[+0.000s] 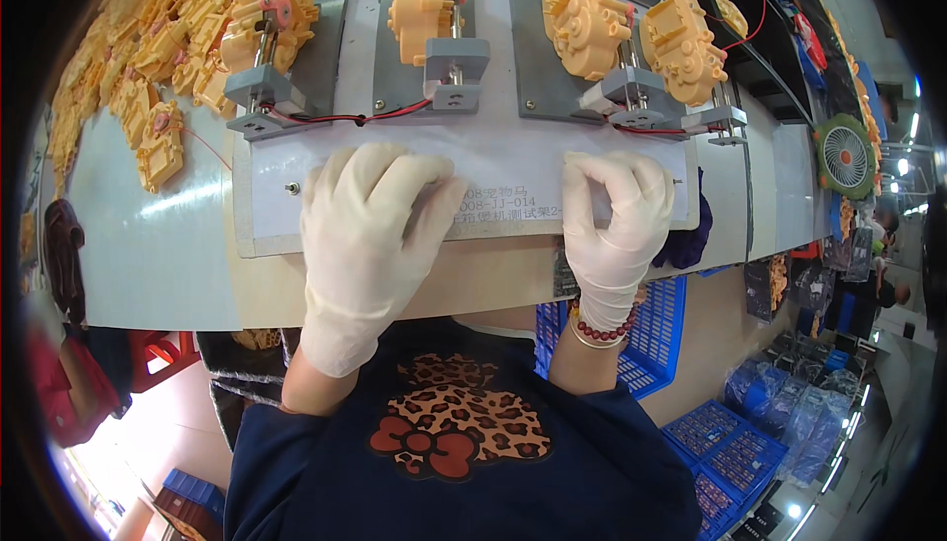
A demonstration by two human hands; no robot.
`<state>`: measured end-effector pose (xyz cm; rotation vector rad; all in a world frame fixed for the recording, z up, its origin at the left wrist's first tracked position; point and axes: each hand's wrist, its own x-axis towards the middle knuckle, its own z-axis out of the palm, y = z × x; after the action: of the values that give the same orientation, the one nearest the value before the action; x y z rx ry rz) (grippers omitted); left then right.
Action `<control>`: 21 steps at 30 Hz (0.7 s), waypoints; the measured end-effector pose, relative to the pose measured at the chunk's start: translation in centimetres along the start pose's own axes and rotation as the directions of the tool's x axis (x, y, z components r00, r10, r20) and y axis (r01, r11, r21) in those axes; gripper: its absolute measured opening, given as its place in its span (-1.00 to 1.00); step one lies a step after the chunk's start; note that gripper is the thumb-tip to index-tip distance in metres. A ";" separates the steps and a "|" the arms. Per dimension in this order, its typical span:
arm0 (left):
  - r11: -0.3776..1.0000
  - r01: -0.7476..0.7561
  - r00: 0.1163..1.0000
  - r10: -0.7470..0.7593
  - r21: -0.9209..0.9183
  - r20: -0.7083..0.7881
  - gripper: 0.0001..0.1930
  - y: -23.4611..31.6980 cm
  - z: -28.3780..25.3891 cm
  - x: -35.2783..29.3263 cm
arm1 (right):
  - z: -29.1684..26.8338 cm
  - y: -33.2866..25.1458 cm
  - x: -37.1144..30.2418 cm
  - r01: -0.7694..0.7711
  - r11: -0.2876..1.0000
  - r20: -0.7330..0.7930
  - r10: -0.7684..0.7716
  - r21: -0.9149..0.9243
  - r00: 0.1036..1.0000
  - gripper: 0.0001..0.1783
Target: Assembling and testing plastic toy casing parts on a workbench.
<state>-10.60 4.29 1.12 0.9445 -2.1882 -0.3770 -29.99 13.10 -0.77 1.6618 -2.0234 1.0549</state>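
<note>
Left hand (367, 214) half-curled over the board (271, 216), no object visible in it, its palm hidden, so I cannot tell whether it grips anything; right hand (619, 214), thumb close to forefinger above the same board, equally uncertain; the nearest housings (582, 23) sit on stands (457, 56) just beyond the fingers; working well here probably means keeping fingertips off the wires (360, 120) and each housing square on its stand; counting left to right: one pile (187, 8), its housings too many to count; one loose housing (161, 151) at its near edge; four front stands, one housing apiece; one fan (846, 156).
</note>
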 end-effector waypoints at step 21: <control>0.985 0.163 0.967 -0.151 0.046 -0.206 -0.82 -6.0 -3.7 -2.0 | 0.8 -5.8 3.3 -0.296 0.570 0.321 0.060 0.766 0.945 -0.86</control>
<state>-3.94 1.63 -0.27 1.1439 -1.9568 -0.2747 -25.29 9.90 2.76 2.1060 -2.0144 2.2054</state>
